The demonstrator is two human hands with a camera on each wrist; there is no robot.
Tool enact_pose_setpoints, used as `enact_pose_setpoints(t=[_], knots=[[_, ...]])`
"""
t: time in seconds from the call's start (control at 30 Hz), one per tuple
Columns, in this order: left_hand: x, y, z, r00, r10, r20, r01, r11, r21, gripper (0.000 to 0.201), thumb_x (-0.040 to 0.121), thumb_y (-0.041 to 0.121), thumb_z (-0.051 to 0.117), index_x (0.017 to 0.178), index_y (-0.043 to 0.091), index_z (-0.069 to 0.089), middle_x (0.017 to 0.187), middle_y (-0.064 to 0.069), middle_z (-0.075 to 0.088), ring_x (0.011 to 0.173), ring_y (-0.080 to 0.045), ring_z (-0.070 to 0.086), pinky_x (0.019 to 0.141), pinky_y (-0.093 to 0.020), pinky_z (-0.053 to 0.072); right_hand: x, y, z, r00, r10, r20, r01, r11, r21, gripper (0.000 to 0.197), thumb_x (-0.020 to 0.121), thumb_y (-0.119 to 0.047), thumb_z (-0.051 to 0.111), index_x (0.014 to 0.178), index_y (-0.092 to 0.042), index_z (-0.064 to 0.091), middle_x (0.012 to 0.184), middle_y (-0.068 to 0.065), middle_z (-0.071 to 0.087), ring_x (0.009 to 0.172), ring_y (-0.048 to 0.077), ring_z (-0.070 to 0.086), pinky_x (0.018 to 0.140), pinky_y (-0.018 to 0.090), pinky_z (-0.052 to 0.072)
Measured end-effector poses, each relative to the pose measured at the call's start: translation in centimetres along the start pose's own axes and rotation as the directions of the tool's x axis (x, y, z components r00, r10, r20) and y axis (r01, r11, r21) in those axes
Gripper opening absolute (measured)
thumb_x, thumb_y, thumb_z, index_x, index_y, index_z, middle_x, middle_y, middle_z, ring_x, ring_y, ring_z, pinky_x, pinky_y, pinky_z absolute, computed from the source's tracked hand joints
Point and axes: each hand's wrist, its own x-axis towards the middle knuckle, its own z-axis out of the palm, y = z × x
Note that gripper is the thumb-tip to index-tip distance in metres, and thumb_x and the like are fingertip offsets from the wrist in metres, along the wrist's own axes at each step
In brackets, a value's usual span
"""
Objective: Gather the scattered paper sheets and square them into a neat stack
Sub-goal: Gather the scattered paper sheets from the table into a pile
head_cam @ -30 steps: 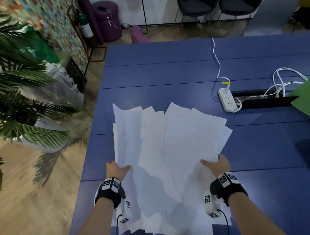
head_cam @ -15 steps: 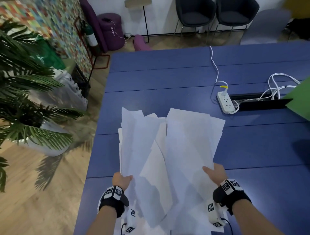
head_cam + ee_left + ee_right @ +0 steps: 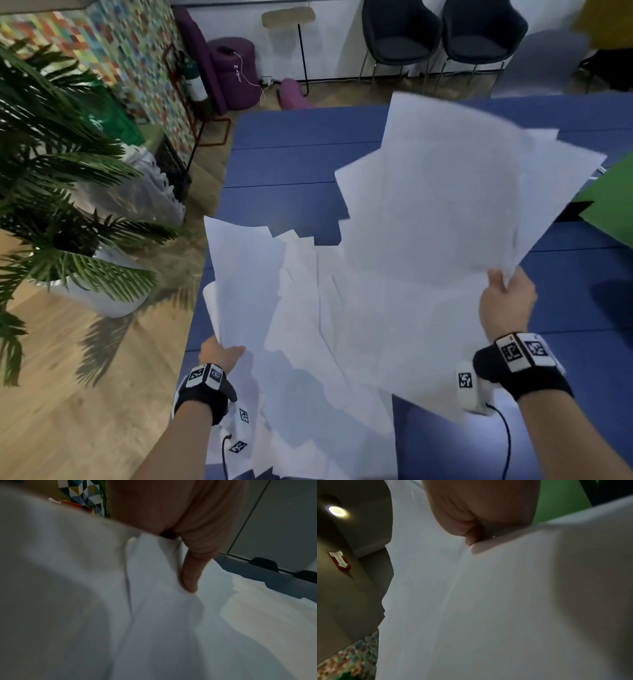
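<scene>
Several white paper sheets [image 3: 442, 212] fan out unevenly over the blue table [image 3: 284, 164]. My right hand [image 3: 503, 291] pinches the right edge of the upper bundle and holds it raised and tilted above the table. My left hand [image 3: 219, 353] grips the lower left corner of the other sheets [image 3: 246, 274], which sag toward me. In the left wrist view the thumb [image 3: 190, 580] presses on the paper [image 3: 154, 622]. The right wrist view shows the hand [image 3: 474, 538] pinching the paper [image 3: 471, 601] from beneath.
A potted palm [image 3: 58, 205] stands on the wooden floor left of the table. A green panel [image 3: 613, 202] rises at the table's right edge. Two dark chairs [image 3: 438, 37] and purple cushions [image 3: 233, 72] sit along the far wall.
My right hand has lifted its share of the sheets up and to the right, off the table. The sheets now hide the power strip and cables. The left hand keeps its corner low.
</scene>
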Motion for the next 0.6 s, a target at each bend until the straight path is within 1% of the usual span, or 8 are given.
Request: enact_pose_setpoints(t=[0.1,0.2,0.27,0.37,0.43,0.47,0.57,0.6], knots=[[0.2,0.2,0.9,0.998,0.022,0.066,-0.024,0.999,0.022,0.041,0.072,0.008,0.075,0.109,-0.004,0.062,0.109,-0.022,0.067,0.098,-0.039,0.063,0.085,-0.048,0.054,1.4,-2.4,-0.5,0.997,-0.050,-0.051,0.054,0.995,0.084,0.020,0.093,-0.017,0.045,0.093,-0.003,0.058,0.084,0.013,0.060,0.081,0.025,0.056,0.081,0.048,0.049],[0.0,0.8,2.4,0.992,0.042,0.120,-0.044,0.999,0.014,0.044,0.071,0.010,0.075,0.111,-0.001,0.061,0.111,-0.019,0.067,0.101,-0.038,0.063,0.086,-0.045,0.053,1.7,-4.3,0.1,0.998,-0.070,0.004,0.068,0.982,0.174,0.021,0.093,-0.013,0.046,0.103,-0.002,0.060,0.092,0.009,0.061,0.088,0.021,0.056,0.082,0.035,0.045],[0.1,1.1,3.4,0.986,0.049,0.162,-0.045,0.999,-0.025,0.046,0.070,0.009,0.076,0.112,-0.001,0.061,0.111,-0.017,0.067,0.102,-0.037,0.063,0.088,-0.044,0.052,1.3,-4.3,1.6,0.995,-0.064,0.078,0.052,0.987,0.150,0.022,0.093,-0.011,0.047,0.108,-0.003,0.061,0.097,0.013,0.063,0.093,0.024,0.058,0.083,0.032,0.043],[1.3,1.0,4.8,0.977,0.033,0.211,-0.019,0.997,-0.070,0.054,0.067,0.013,0.078,0.115,0.001,0.057,0.111,-0.011,0.064,0.105,-0.034,0.062,0.090,-0.040,0.050,-0.2,-2.6,4.5,0.982,-0.013,0.191,0.010,1.000,0.018,0.022,0.091,-0.011,0.048,0.109,-0.005,0.061,0.108,0.022,0.066,0.104,0.038,0.059,0.088,0.043,0.046],[1.9,0.9,4.9,0.985,0.019,0.171,-0.005,0.996,-0.084,0.065,0.061,0.022,0.079,0.117,0.002,0.053,0.117,-0.013,0.063,0.104,-0.034,0.061,0.092,-0.044,0.051,-1.7,-0.7,6.1,0.957,0.048,0.286,-0.020,0.995,-0.100,0.029,0.092,-0.012,0.047,0.119,-0.006,0.058,0.116,0.021,0.065,0.108,0.041,0.058,0.091,0.046,0.047],[1.6,1.4,4.4,0.992,0.014,0.129,0.003,0.992,-0.130,0.066,0.063,0.023,0.077,0.119,0.001,0.051,0.118,-0.013,0.063,0.103,-0.035,0.061,0.092,-0.046,0.051,-2.6,0.1,6.8,0.940,0.078,0.333,-0.029,0.988,-0.150,0.034,0.093,-0.012,0.047,0.125,-0.008,0.055,0.120,0.019,0.064,0.112,0.041,0.056,0.093,0.046,0.047],[0.7,2.4,3.2,0.999,-0.043,0.015,0.046,0.974,-0.223,0.053,0.081,0.011,0.066,0.123,-0.007,0.041,0.114,-0.013,0.057,0.109,-0.036,0.057,0.091,-0.040,0.046,-5.0,2.0,8.7,0.889,0.152,0.431,-0.042,0.966,-0.254,0.038,0.091,-0.008,0.047,0.128,-0.009,0.054,0.122,0.017,0.063,0.114,0.039,0.055,0.094,0.042,0.045],[0.7,2.4,3.1,0.998,-0.063,0.007,0.063,0.969,-0.241,0.053,0.084,0.013,0.064,0.126,-0.007,0.038,0.120,-0.017,0.056,0.113,-0.037,0.055,0.091,-0.040,0.044,-5.7,2.2,9.4,0.870,0.164,0.465,-0.044,0.965,-0.259,0.038,0.090,-0.006,0.046,0.126,-0.009,0.055,0.120,0.017,0.064,0.113,0.038,0.056,0.094,0.040,0.045]])
